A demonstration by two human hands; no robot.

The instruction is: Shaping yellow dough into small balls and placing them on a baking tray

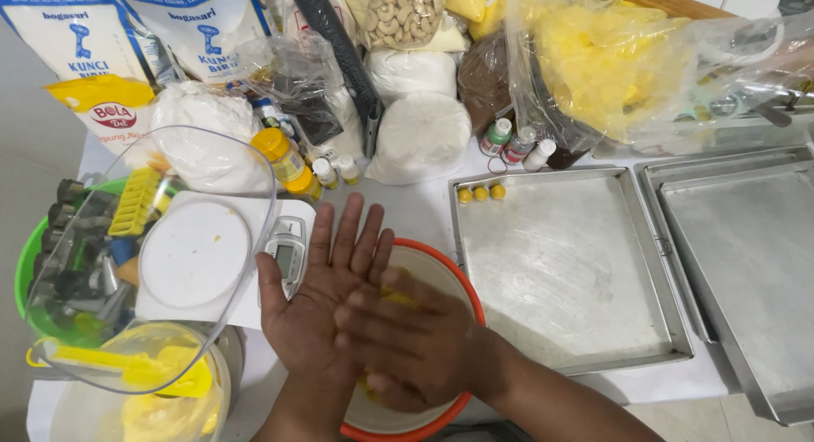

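Observation:
My left hand (318,285) lies palm up with its fingers spread, over the left rim of an orange-rimmed bowl (454,276). My right hand (411,336) is pressed flat across the left palm, blurred, with a bit of yellow dough (397,298) showing between the two hands. Yellow dough also lies in the bowl beneath them, mostly hidden. Three small yellow dough balls (480,193) sit in a row at the far left corner of a metal baking tray (593,340) to the right of the bowl.
A second metal tray (746,255) lies at the far right. A kitchen scale (287,251) with a clear bowl (246,162) tipped over it stands left. A green bowl of cutters (25,264), a yellow spatula (127,370), flour bags, small bottles and plastic bags crowd the back.

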